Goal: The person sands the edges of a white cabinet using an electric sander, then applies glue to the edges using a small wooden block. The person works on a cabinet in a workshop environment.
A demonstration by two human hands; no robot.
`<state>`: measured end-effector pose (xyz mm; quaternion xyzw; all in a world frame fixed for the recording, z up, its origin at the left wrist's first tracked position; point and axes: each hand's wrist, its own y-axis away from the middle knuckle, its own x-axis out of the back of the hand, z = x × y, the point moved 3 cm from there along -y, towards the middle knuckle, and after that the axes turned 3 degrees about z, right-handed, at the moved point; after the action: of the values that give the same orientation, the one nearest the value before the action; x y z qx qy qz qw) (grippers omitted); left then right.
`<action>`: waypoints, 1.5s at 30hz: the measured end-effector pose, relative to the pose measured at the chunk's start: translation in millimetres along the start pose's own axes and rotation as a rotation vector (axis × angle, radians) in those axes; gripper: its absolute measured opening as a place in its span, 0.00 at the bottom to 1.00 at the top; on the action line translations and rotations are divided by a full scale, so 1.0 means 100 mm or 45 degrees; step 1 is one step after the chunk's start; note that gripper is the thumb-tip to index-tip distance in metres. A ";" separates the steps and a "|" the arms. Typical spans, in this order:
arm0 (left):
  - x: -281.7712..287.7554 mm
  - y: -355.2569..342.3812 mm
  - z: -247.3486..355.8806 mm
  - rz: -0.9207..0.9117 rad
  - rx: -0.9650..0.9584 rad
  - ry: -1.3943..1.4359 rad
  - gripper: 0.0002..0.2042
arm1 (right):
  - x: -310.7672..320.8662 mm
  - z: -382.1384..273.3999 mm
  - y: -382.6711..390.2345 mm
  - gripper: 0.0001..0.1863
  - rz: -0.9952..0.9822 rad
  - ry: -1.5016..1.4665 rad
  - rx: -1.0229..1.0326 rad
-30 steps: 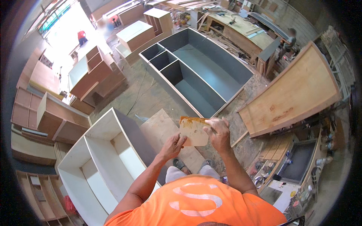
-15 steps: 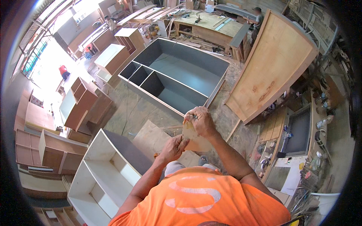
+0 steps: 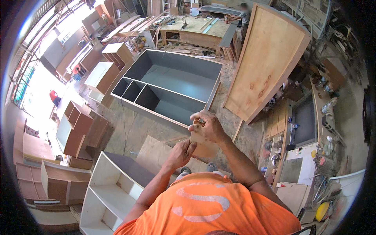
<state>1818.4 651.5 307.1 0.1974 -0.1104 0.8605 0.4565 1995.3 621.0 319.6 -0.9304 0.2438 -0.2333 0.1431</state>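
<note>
My left hand point(image 3: 182, 154) is closed on the lower left part of a thin pale rectangular piece point(image 3: 204, 149). My right hand point(image 3: 206, 127) has its fingers curled over that piece's upper part, where a small orange-brown patch point(image 3: 199, 122) shows between them. Whether the right hand holds anything more is too small to tell. The piece is held upright-tilted in front of my orange shirt, above a plywood sheet point(image 3: 147, 147) on the floor, between a white open cabinet point(image 3: 111, 188) at lower left and a large grey divided cabinet point(image 3: 178, 84) ahead.
A tall wooden panel point(image 3: 268, 62) leans at the right, beside a bench point(image 3: 303, 117) cluttered with tools and containers. Plywood boxes point(image 3: 78, 131) line the left. A cable crosses the dusty floor. A person point(image 3: 243, 19) stands by the rear worktable point(image 3: 188, 33); another, in red point(image 3: 53, 96), is at the bright opening.
My right hand has moved leftward and wrapped over the pale piece's upper part, which appeared broader a second ago. The view has shifted, moving the surrounding furniture leftward in the picture.
</note>
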 end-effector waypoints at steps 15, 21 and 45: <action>0.45 0.16 -0.02 0.138 -0.032 -0.100 0.16 | 0.07 0.81 -0.30 0.24 0.586 0.399 -0.401; 0.66 0.16 -0.14 0.213 0.120 -0.020 0.19 | 0.47 0.55 -0.31 0.35 0.458 0.344 -0.424; 0.55 -0.04 0.10 0.153 0.057 0.014 0.21 | 0.42 0.29 -0.28 0.20 0.639 0.074 0.123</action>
<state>1796.2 690.7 339.9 0.1959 -0.1005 0.8897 0.4000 2053.3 627.3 321.4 -0.8257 0.4598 -0.2285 0.2337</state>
